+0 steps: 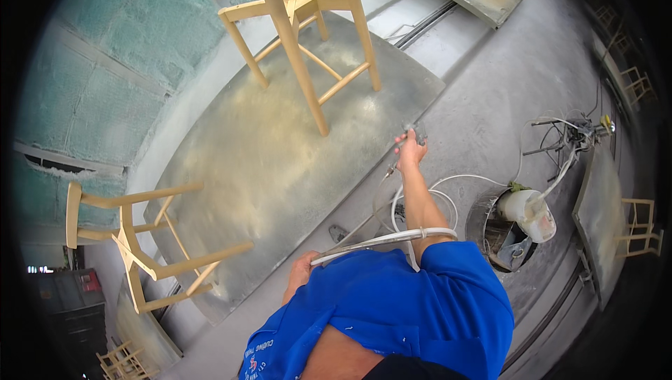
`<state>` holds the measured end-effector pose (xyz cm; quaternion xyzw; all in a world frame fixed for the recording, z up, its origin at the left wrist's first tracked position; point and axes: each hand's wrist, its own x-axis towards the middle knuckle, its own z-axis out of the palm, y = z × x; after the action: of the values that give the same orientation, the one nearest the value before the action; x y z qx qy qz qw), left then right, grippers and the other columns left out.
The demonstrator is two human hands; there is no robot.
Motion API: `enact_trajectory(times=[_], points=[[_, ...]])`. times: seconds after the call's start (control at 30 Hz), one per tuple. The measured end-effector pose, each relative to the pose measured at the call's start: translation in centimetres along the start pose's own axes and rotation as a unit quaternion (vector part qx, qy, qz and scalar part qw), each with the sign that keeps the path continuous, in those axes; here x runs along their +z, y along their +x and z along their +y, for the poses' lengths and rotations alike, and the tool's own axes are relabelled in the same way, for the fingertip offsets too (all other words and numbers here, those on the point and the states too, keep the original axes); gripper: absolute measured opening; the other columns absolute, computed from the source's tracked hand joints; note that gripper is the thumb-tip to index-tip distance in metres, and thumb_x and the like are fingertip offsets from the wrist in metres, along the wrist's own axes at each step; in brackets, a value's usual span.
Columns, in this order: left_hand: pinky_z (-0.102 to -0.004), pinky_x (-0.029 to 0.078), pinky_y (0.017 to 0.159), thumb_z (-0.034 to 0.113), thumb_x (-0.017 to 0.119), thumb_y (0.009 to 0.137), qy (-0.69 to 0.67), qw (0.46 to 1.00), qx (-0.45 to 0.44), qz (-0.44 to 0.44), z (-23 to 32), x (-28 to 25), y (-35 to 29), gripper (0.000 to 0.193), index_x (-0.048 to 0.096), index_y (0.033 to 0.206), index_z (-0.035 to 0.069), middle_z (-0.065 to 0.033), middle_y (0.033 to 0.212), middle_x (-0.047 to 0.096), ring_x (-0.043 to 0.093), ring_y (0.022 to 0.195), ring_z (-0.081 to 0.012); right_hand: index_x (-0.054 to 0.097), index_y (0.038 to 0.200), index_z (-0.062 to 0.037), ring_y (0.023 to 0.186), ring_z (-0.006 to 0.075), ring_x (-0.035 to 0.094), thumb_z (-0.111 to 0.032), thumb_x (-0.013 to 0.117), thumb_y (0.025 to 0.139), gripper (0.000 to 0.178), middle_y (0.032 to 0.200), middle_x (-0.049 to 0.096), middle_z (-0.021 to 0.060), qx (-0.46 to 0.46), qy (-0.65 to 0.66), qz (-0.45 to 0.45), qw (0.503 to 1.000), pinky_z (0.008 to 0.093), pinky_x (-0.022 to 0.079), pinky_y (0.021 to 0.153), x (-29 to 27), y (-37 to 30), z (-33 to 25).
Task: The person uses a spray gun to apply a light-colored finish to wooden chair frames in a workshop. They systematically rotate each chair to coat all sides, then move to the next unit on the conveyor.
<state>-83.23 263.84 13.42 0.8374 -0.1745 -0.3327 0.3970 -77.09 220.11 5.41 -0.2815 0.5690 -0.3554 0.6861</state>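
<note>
My right hand is closed around a small grey metal spray gun, held out past the right edge of a flat board. A thin hose with a metal fitting hangs close to that hand. Near my body, my left hand is closed on a white hose, which runs across my front and over my right arm. On the far part of the board a pale wooden chair frame stands on its legs. A second chair frame is at the board's left end.
To the right, a white plastic container with a hose sits on a round drum. Behind it is a stand with tangled hoses. More boards carry chair frames. A dusty greenish filter wall rises at the left.
</note>
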Motion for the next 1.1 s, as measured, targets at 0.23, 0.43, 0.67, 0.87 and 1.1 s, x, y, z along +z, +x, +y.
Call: enact_trajectory(times=[0.23,0.43,0.67,0.87,1.1], points=[[-0.0366,0.052,0.077,0.008,0.067,0.091,0.022,0.998,0.034,0.050,-0.2,-2.4,1.8,0.011,0.072,0.100,0.004,-0.0159,0.088,0.068,0.067,0.082,-0.0307,0.057,0.126,-0.0083,0.076,0.0169,0.067,-0.027,0.063,0.101,0.032,0.088,0.065,0.0054,-0.149,0.172,-0.254,0.940,0.0292,0.044,0.044,5.9,-6.4,-7.7],[-0.0309,0.046,0.071,0.018,0.067,0.097,-0.054,0.992,0.093,0.069,0.7,0.1,2.2,0.016,0.070,0.095,0.003,-0.0027,0.078,0.060,0.056,0.078,-0.0124,0.059,0.124,-0.0092,0.072,0.0163,0.068,-0.029,0.063,0.102,0.030,0.086,0.065,0.0058,-0.106,0.075,-0.228,0.965,0.0275,0.044,0.041,7.1,-7.7,-10.7],[-0.0318,0.047,0.071,0.010,0.066,0.090,-0.052,0.996,0.050,0.054,3.5,2.2,3.4,0.010,0.069,0.096,0.003,-0.0028,0.081,0.063,0.057,0.077,-0.0139,0.061,0.120,-0.0089,0.072,0.0160,0.070,-0.029,0.066,0.101,0.028,0.086,0.067,0.0057,-0.062,0.117,-0.364,0.922,0.0259,0.045,0.041,4.7,-5.6,-12.5],[-0.0319,0.047,0.071,0.016,0.066,0.096,-0.050,0.994,0.072,0.060,6.7,4.0,4.9,0.013,0.067,0.096,0.002,-0.0026,0.081,0.063,0.056,0.077,-0.0137,0.048,0.147,-0.0203,0.075,0.0151,0.067,-0.030,0.059,0.105,0.045,0.090,0.065,0.0044,-0.036,-0.048,-0.375,0.925,0.0236,0.043,0.044,5.4,-4.2,-14.7],[-0.0379,0.049,0.074,0.022,0.066,0.100,-0.042,0.997,-0.004,0.065,8.7,5.6,4.8,0.023,0.070,0.095,0.000,-0.0151,0.085,0.066,0.064,0.081,-0.0271,0.042,0.150,-0.0246,0.079,0.0162,0.067,-0.031,0.057,0.106,0.047,0.091,0.065,0.0045,0.011,0.208,-0.535,0.819,0.0218,0.044,0.045,5.4,-3.6,-15.3]])
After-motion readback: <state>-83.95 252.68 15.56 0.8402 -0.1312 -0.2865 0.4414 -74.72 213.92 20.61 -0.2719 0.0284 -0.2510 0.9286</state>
